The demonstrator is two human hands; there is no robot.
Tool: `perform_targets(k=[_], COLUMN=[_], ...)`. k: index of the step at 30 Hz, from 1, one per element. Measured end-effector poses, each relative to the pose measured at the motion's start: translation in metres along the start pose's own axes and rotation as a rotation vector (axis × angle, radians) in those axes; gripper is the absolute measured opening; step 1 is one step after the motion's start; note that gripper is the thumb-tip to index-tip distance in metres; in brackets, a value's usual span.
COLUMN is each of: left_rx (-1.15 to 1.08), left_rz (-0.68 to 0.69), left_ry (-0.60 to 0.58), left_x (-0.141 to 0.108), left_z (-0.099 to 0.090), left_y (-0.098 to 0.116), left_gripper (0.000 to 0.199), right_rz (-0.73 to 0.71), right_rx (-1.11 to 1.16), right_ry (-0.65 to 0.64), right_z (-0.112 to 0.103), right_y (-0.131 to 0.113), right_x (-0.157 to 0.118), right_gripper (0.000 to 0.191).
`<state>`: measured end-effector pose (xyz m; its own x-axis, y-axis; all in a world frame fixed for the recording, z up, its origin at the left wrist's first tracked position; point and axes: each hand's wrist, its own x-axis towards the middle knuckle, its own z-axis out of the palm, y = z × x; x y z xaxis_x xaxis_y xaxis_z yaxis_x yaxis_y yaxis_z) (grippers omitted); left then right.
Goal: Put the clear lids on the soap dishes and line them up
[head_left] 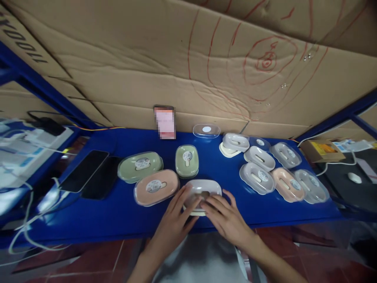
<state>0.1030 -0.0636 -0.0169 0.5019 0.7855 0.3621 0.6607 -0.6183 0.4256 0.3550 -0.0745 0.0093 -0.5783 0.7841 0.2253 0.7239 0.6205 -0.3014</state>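
A whitish oval dish [205, 184] lies near the front edge of the blue table, with a cream rim showing beneath it. My left hand [180, 208] is at the dish's left side, its fingers curved over the rim and reaching inward. From the right, my right hand [225, 215] reaches over the dish, its fingertips close together at the middle. Something brownish shows between the fingertips, too blurred to make out. The fingers hide much of the dish's inside. Just left of my left hand is a pink oval dish [153, 186] with a clear cover and a round label.
Green dishes [140, 165] stand at the left and centre. Several grey, white and pink dishes [257, 177] fill the right side. A clear lid [206, 131] and a propped phone [166, 122] are at the back. Dark phones [84, 171] and white cables [28, 220] lie left.
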Motion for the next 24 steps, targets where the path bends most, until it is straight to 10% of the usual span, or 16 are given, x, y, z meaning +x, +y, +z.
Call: perform_targets(k=[18, 24], left_rx=[0.060, 0.074], left_rz=[0.114, 0.120], left_ry=[-0.026, -0.045], left_x=[0.004, 0.004], left_z=[0.004, 0.005], left_y=[-0.003, -0.007], left_gripper=[0.043, 0.040], right_rz=[-0.037, -0.074], right_rx=[-0.029, -0.170], right_ry=[0.015, -0.063], right_z=[0.010, -0.026], right_y=[0.002, 0.043], right_x=[-0.012, 0.013], right_gripper=[0.043, 0.046])
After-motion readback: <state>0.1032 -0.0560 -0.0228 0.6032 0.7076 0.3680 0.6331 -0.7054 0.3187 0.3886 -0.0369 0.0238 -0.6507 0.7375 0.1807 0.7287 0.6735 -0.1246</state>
